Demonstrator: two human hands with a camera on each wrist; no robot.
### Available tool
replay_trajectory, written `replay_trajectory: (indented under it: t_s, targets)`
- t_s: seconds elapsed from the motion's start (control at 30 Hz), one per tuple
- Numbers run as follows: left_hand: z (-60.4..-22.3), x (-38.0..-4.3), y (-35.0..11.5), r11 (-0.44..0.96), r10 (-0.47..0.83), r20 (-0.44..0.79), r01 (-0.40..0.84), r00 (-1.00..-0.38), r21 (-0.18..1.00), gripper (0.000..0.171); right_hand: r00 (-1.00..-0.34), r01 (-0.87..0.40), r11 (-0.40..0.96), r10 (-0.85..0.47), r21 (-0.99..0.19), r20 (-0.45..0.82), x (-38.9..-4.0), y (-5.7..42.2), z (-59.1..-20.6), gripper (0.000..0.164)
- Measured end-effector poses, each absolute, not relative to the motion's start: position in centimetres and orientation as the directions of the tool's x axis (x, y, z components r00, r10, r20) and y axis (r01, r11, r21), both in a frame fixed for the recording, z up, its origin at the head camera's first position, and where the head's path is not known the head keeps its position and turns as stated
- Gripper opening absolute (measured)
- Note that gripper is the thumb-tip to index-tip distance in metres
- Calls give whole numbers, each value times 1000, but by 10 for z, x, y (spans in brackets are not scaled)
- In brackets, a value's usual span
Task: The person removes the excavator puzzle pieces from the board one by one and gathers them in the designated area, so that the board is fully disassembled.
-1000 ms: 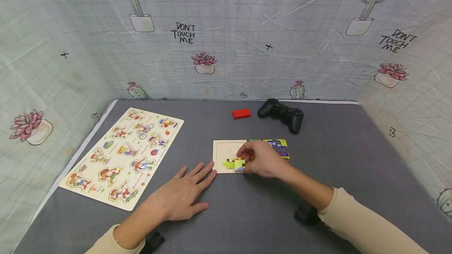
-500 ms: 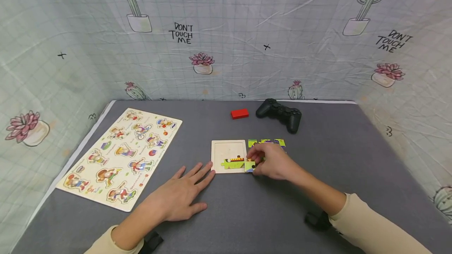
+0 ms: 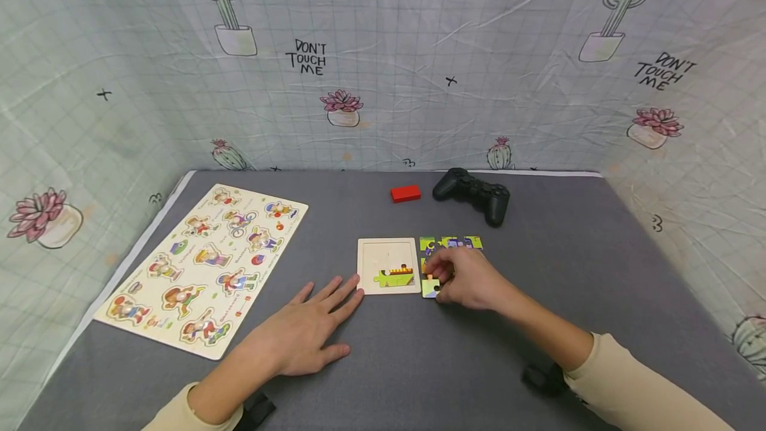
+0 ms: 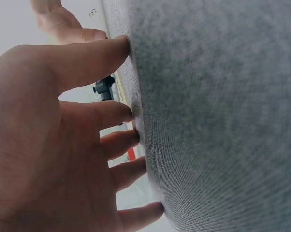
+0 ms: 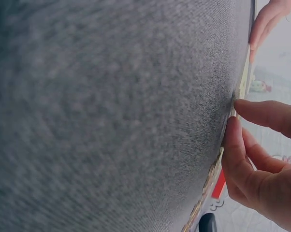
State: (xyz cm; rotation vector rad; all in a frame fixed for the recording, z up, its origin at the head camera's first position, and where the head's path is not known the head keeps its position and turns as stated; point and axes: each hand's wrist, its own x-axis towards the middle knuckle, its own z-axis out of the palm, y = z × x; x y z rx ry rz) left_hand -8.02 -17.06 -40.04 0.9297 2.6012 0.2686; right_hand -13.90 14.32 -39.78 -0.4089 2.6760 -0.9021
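Note:
My right hand (image 3: 469, 278) pinches a yellow-green jigsaw piece (image 3: 430, 287) with a bluish corner, low over the table just right of a small wooden puzzle tray (image 3: 381, 253). Thumb and fingers meet at the piece's edge in the right wrist view, close to the cloth. Inside the tray lie joined green pieces (image 3: 395, 278) with a red and yellow part of a picture. Fingers spread, my left hand (image 3: 305, 334) rests on the table, its fingertips at the tray's lower left corner. More jigsaw pieces (image 3: 461, 242) lie behind my right hand, which partly hides them.
On the left lies a large wooden picture board (image 3: 206, 271) with cartoon figures. Behind the tray are a red block (image 3: 405, 193) and a black game controller (image 3: 473, 195). Patterned cloth walls (image 3: 395, 125) enclose the grey table (image 3: 383, 364).
My right hand has carried the jigsaw piece rightward, off the tray and past its right edge. The joined pieces in the tray now show fully. My left hand stays in place.

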Motion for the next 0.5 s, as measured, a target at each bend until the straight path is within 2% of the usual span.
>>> replay_trajectory:
  t_s: [0.5]
  targets:
    - [-401, -81, -170, 763, 644, -272, 576, -715, 294, 81, -925, -174, 784, -338, -596, -174, -135, 143, -397, 36]
